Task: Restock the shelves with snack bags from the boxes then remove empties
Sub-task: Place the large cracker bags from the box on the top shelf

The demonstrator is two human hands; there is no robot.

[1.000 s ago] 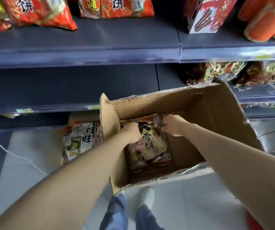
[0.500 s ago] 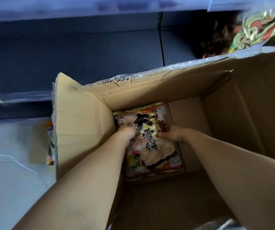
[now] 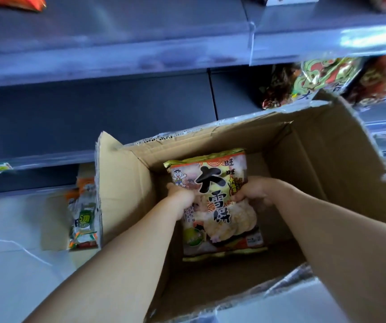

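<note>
An open cardboard box (image 3: 315,173) stands on the floor in front of the shelves. Inside it I hold a snack bag (image 3: 215,190) printed with rice crackers and large black characters. My left hand (image 3: 182,199) grips the bag's left side and my right hand (image 3: 250,190) grips its right side. The bag is upright and raised off the box bottom. The dark shelf (image 3: 94,117) behind the box is bare on its left part.
More snack bags (image 3: 322,80) lie on the shelf at upper right. Another bag (image 3: 83,217) stands in a flat carton left of the box, on the floor. A red bag (image 3: 12,1) sits on the top shelf. A white cable (image 3: 12,245) crosses the floor.
Both hands went down into the box, closed on the bag and have lifted it upward. The view has pulled back and up from the box.
</note>
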